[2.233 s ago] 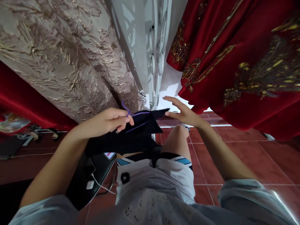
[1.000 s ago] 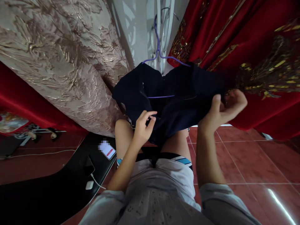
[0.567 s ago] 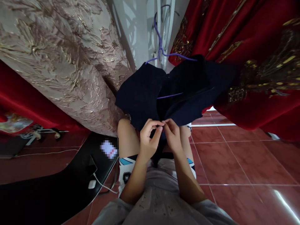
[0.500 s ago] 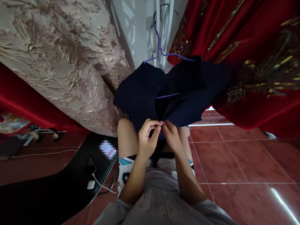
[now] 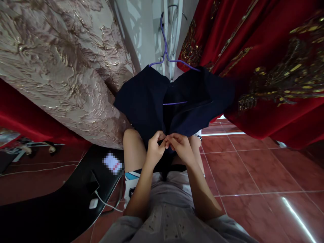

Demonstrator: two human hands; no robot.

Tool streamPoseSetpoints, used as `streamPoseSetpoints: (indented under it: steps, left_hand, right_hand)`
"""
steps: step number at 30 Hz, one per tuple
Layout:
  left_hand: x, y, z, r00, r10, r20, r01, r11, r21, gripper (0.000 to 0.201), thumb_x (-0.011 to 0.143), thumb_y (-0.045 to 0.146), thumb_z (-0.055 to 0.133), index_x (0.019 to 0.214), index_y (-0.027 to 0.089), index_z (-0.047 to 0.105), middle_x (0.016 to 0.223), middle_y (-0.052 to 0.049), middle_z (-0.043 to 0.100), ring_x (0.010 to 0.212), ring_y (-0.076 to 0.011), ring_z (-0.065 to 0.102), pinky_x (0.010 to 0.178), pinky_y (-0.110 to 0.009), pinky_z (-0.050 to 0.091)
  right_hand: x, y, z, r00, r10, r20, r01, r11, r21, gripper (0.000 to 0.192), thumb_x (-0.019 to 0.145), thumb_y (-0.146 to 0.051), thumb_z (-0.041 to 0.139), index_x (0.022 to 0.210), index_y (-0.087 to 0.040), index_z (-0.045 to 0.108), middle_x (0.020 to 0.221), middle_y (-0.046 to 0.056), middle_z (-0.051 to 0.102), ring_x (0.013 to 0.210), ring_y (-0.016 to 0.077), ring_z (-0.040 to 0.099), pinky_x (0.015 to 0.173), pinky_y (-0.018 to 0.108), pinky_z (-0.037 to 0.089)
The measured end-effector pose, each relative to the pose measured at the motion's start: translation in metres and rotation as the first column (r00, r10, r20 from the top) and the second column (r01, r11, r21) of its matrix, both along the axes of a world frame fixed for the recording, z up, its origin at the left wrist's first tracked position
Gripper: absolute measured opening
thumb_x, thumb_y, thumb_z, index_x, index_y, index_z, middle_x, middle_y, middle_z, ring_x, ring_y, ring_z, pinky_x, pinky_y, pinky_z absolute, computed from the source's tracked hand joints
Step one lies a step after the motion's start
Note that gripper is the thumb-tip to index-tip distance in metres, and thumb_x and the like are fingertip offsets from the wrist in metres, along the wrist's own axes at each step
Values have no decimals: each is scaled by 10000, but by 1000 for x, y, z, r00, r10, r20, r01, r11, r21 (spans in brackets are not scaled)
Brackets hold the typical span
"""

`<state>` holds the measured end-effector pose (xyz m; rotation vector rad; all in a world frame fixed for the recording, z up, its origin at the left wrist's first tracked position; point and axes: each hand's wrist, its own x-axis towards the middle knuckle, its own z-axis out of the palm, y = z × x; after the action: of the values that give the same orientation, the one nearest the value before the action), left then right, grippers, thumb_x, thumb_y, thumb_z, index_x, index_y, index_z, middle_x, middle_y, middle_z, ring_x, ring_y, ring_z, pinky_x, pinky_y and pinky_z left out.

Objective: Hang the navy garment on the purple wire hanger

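Obs., largest first. Pale embossed dress (image 5: 63,60) fills upper L of frame; gold-trimmed red gown (image 5: 265,111) upper R; red tile floor (image 5: 240,168) lower R; black bench (image 5: 48,206) lower L.

Dark garment (image 5: 141,98), the piece in hand, hangs mid-frame, front gaping. White rack (image 5: 174,33), top ctr, w/ purple hanger (image 5: 165,50): hook end up against rack, arms inside garment's shoulders. How secure the hook is: can't tell.

L hand (image 5: 155,148) & R hand (image 5: 182,145), just below ctr: fingers bent, tips meeting, appar. pinching garment's front edges. Any fastening there too small/hidden to tell.

Small items, lower L on bench: lit phone (image 5: 112,162) (screen blurred), dark phone (image 5: 93,182) w/ white cable (image 5: 108,204), white case (image 5: 93,203).

Risks (my judgement): (1) edges slip, since only fingertips grip; (2) edges meet uneven, dark cloth in dim light, poor contrast; (3) hard downward tug tilts hanger or slides a shoulder off; (4) garment's R side overlaps red gown in view, contact unclear; if touching, trim might snag cloth; (5) caught cable could drag dark phone off bench.
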<state>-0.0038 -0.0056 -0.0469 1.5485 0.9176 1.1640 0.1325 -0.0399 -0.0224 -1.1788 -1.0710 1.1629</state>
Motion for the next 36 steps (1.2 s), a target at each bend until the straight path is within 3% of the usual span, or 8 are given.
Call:
streamPoseSetpoints:
  steps: [11, 14, 19, 23, 26, 30, 33, 36]
  left_hand:
    - [35, 34, -9, 962, -10, -273, 49, 989, 138, 102, 906, 165, 634, 822, 187, 582, 752, -8, 645, 716, -163, 655, 717, -288, 515]
    - [24, 43, 33, 927, -146, -345, 218, 959, 179, 49, 887, 128, 675, 885, 175, 664, 849, -37, 735, 792, -183, 717, 780, -309, 546]
    - [11, 65, 127, 992, 97, -87, -34, 838, 545, 252, 994, 169, 592, 1230, 222, 665, 1047, -41, 713, 969, -174, 702, 926, -327, 554]
    - [16, 75, 162, 972, 155, -175, 4, 738, 675, 108, 1011, 232, 614, 1033, 193, 712, 950, -39, 675, 923, -195, 676, 917, -351, 545]
    - [7, 75, 164, 955, 225, -193, -21, 702, 712, 114, 1014, 282, 632, 997, 189, 696, 949, -43, 671, 970, -210, 666, 994, -385, 520]
    - [-31, 112, 152, 898, 435, 67, -369, 662, 652, 177, 987, 354, 684, 983, 181, 646, 1085, -60, 638, 1206, -242, 610, 1119, -405, 453]
    - [-58, 164, 123, 802, 495, 334, -597, 680, 426, 262, 967, 405, 690, 886, 188, 569, 988, -33, 613, 1131, -201, 623, 1029, -318, 503]
    - [-70, 192, 85, 723, 515, 461, -583, 813, 6, 279, 989, 388, 577, 797, 210, 479, 819, -9, 583, 940, -155, 646, 896, -261, 538]
  right_hand:
    - [23, 86, 141, 987, -160, -15, 152, 902, 404, 400, 959, -541, 656, 810, -170, 634, 644, -9, 650, 413, 27, 438, 400, 176, 310]
    - [22, 82, 140, 987, -159, 9, 142, 903, 406, 390, 971, -528, 644, 801, -177, 617, 628, -21, 619, 424, 30, 456, 405, 166, 323]
    - [29, 71, 135, 986, -155, 59, 119, 909, 400, 328, 958, -430, 685, 768, -173, 610, 586, -37, 554, 461, 36, 489, 427, 152, 333]
    - [30, 74, 130, 975, -193, 108, 129, 892, 433, 286, 965, -384, 663, 780, -168, 630, 584, -26, 586, 471, 52, 516, 461, 173, 361]
    - [28, 77, 102, 943, -251, 218, 151, 907, 393, 274, 961, -335, 625, 744, -169, 631, 550, -9, 615, 436, 71, 506, 464, 209, 345]
    - [15, 72, 66, 916, -199, 349, 88, 947, 310, 291, 940, -345, 605, 697, -185, 610, 534, -3, 616, 455, 102, 544, 498, 239, 369]
    - [0, 69, 61, 893, -191, 408, 47, 940, 337, 289, 929, -372, 604, 699, -197, 607, 546, -13, 602, 500, 108, 553, 531, 242, 381]
    - [-12, 70, 61, 893, -124, 433, -23, 948, 319, 285, 914, -352, 598, 674, -199, 597, 539, -19, 586, 512, 102, 541, 544, 235, 377]
